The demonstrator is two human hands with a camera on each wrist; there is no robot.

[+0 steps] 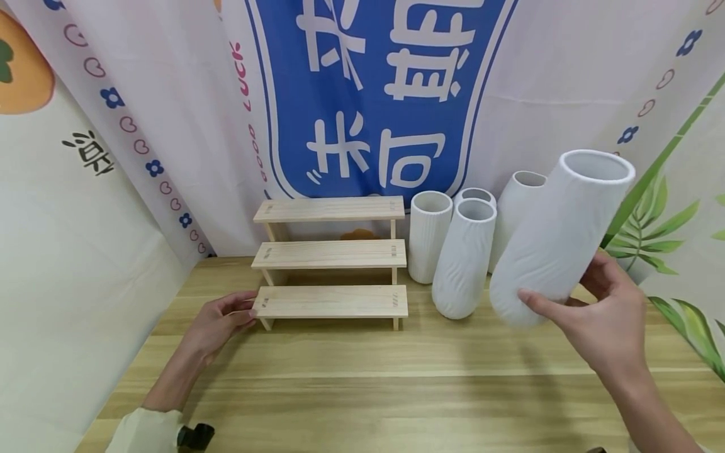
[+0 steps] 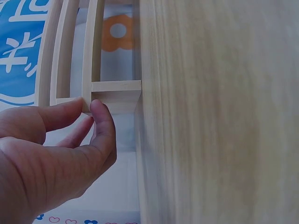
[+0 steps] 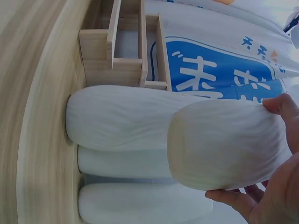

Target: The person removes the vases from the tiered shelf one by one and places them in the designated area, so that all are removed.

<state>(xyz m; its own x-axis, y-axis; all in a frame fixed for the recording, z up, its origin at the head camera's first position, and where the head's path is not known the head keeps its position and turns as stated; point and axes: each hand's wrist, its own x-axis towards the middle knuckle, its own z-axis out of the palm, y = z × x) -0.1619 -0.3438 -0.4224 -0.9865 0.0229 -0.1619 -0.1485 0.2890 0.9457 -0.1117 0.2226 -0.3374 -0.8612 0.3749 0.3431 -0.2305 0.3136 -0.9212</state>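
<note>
A three-step wooden shelf (image 1: 331, 302) stands at the back of the table. At the left end of its lowest step, my left hand (image 1: 218, 324) pinches the board between thumb and fingers; the left wrist view shows the fingertips (image 2: 100, 109) on the board's end. My right hand (image 1: 608, 314) grips a white textured vase (image 1: 557, 245) near its base and holds it up, tilted to the right. Its underside faces the camera in the right wrist view, where the thumb and fingers lie on opposite sides of the vase (image 3: 224, 144).
Right of the shelf stand several white vases: a ribbed one (image 1: 430, 239), a wavy one (image 1: 463, 264) in front, others behind. The wooden table (image 1: 362, 390) meets a printed curtain (image 1: 538, 82) at the back. A light wall covering (image 1: 68, 251) hangs at left.
</note>
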